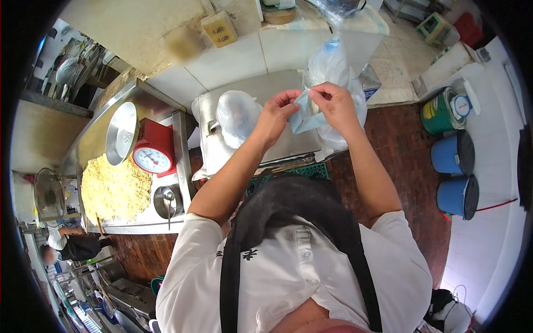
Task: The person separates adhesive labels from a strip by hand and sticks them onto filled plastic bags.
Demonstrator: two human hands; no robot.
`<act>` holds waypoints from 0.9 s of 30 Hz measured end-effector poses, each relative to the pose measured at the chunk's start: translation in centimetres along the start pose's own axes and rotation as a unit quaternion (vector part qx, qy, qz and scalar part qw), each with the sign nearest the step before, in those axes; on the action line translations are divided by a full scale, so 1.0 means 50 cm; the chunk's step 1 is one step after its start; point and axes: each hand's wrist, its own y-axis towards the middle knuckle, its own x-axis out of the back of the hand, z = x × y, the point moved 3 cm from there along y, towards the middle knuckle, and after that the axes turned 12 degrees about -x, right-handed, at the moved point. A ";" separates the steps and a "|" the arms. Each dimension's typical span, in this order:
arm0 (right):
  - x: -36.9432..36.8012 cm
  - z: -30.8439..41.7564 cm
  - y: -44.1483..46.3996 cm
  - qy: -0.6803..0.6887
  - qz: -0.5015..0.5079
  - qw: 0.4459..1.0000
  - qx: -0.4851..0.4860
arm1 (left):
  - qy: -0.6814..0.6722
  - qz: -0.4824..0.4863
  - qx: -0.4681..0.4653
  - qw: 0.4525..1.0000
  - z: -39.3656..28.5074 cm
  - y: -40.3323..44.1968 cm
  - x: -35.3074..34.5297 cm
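Observation:
Between my two hands hangs a small, pale blue plastic bag (302,117), thin and creased. My left hand (276,114) pinches its left edge between thumb and fingers. At its upper right, my right hand (335,106) grips it with thumb and forefinger. Both hands are above a light-coloured work surface (277,83). To the left of my left hand stands a filled clear plastic bag (237,117). Larger clear bags with pale contents (328,64) sit right behind my right hand, partly hidden by it.
On a metal counter at left are a red scale (152,150), its metal pan (122,133), a heap of yellow noodles (114,191) and a bowl with a ladle (167,201). Blue buckets (452,197) and a green tin (438,112) line the right wall. Another person (72,244) is at far left.

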 end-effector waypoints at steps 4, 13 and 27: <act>0.017 -0.021 0.013 0.017 -0.052 0.996 -0.068 | 0.155 -0.039 -0.035 0.986 0.032 0.024 0.028; 0.062 -0.009 -0.021 0.062 -0.130 0.987 -0.067 | 0.301 -0.112 -0.275 0.906 -0.061 -0.050 -0.004; -0.095 -0.002 -0.054 0.092 0.027 0.995 -0.042 | -0.093 0.337 -0.311 0.884 -0.380 -0.304 -0.111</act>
